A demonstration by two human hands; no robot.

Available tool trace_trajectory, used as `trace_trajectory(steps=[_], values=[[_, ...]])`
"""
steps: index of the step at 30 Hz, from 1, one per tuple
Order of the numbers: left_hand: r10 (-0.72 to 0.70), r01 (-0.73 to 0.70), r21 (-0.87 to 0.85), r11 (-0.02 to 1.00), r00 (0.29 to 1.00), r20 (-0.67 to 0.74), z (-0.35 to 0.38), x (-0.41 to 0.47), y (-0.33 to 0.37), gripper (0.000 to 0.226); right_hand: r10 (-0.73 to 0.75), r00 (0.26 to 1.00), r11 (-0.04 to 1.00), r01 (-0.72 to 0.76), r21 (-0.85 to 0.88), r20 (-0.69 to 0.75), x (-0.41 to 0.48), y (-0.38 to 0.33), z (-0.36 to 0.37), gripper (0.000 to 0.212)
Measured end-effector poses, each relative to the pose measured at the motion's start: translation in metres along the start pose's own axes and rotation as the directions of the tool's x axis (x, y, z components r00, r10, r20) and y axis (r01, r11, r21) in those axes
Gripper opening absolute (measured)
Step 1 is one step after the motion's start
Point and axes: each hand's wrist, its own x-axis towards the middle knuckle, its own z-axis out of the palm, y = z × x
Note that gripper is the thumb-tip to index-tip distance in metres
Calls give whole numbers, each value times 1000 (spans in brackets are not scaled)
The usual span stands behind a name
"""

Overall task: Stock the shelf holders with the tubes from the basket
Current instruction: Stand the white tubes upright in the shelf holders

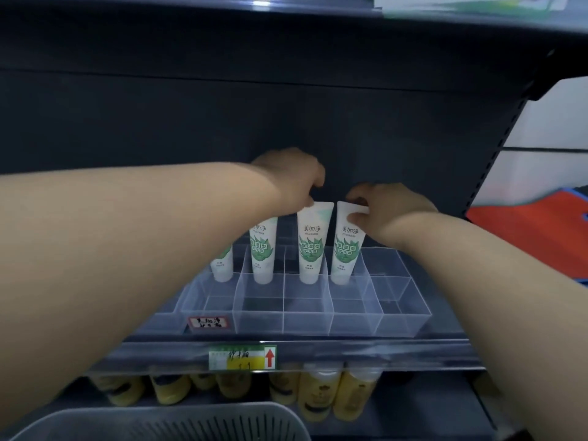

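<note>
One basket (159,421) lies nearest, far below both grips and cut off by the bottom edge, so what it holds cannot be seen. Beyond it, under the grips, yellow bottles (318,396) stand blurred on a lower shelf, their tops hidden behind the shelf lip (381,354) and its price tag (242,358). Above the lip sits the clear holder (397,313), split into cells. A red label (208,323) hangs on its front, down and left of the grips, its writing unreadable. The front cells, nearer than the grips, stand open. Behind them a row stands cap-down: first tube (222,265), second tube (262,253), third tube (313,246) and fourth tube (346,249). The left forearm crosses the first two and hides their tops. The left hand (292,176) pinches the top edge of the third tube at its left corner, fingers curled down over it. The right hand (388,205) pinches the flat top of the fourth tube between thumb and fingers. The two tops are just beside each other, with little room between the grips. Right of the right grip, open cells run to the holder's end wall. Behind the grips is a dark back panel (286,116), with an upper shelf (286,27) overhead. Far right, past the shelf post, a red shape (525,214) is too blurred to name.
</note>
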Motion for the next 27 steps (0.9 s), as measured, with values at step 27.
trace_trajectory(steps=[27], values=[[145,-183,184,966,969,202,-34,-282,-38,47,-341,926,936,351,-33,160,-165,-146,-88,26]])
